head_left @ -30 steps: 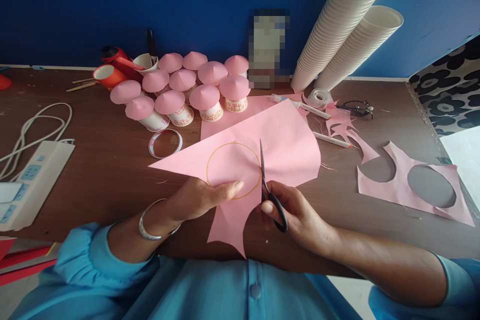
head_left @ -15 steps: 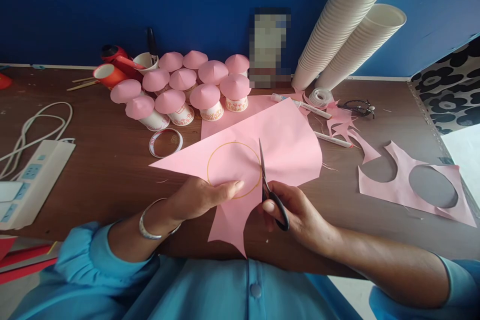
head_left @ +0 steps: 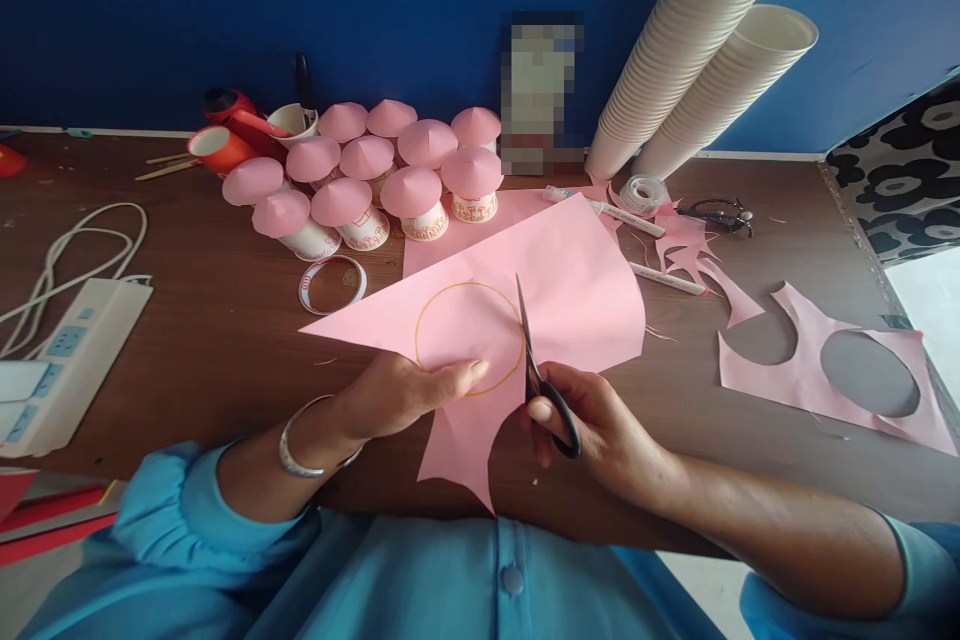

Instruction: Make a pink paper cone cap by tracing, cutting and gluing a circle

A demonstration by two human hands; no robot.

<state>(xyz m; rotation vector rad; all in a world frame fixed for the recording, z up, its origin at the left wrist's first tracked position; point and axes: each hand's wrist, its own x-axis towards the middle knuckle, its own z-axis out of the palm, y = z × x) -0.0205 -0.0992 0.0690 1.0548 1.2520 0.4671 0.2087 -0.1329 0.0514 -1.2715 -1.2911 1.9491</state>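
My left hand pinches a sheet of pink paper, thumb on top and the other fingers hidden beneath. A yellow circle is drawn on the sheet, just beyond that thumb. In my right hand are black-handled scissors, gripped by the loops. Their blade lies over the paper along the circle's right side, pointing away from me. A ragged tail of the same paper hangs toward my body below the circle.
Behind the sheet stand several paper cups with pink cone tops. Two tall stacks of white cups lean at the back right. Pink offcuts lie right, near markers. A tape roll and power strip are left.
The scissors blade has tilted very slightly to the left at its tip. Both hands keep their hold, and the paper stays nearly in place.
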